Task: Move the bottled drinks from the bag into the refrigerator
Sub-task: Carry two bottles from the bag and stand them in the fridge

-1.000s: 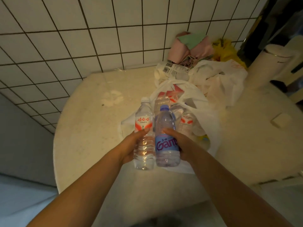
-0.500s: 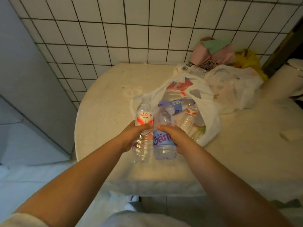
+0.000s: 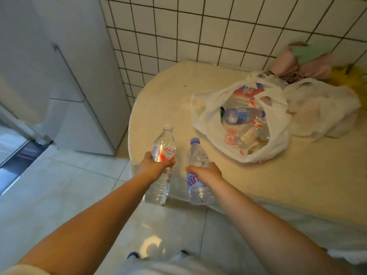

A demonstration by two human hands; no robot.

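My left hand point(image 3: 154, 166) grips a clear water bottle with a red and white label and a white cap point(image 3: 163, 151). My right hand point(image 3: 206, 172) grips a clear bottle with a purple label and a purple cap point(image 3: 195, 155). Both bottles are upright in the air at the near left edge of the round table point(image 3: 158, 100). The white plastic bag point(image 3: 210, 104) lies open on the table to the right, with several bottles point(image 3: 243, 115) lying inside. The white refrigerator point(image 3: 65, 62) stands at the left, its doors closed as far as I can see.
A second white plastic bag point(image 3: 321, 108) lies right of the first. Pink and green cloth point(image 3: 299, 60) and something yellow point(image 3: 351, 78) sit against the tiled wall. Light floor tiles point(image 3: 59, 185) spread between the table and the refrigerator.
Both hands have drawn the two bottles back and left, away from the bag to the table's edge. The view has swung left, bringing the refrigerator and the floor into sight.
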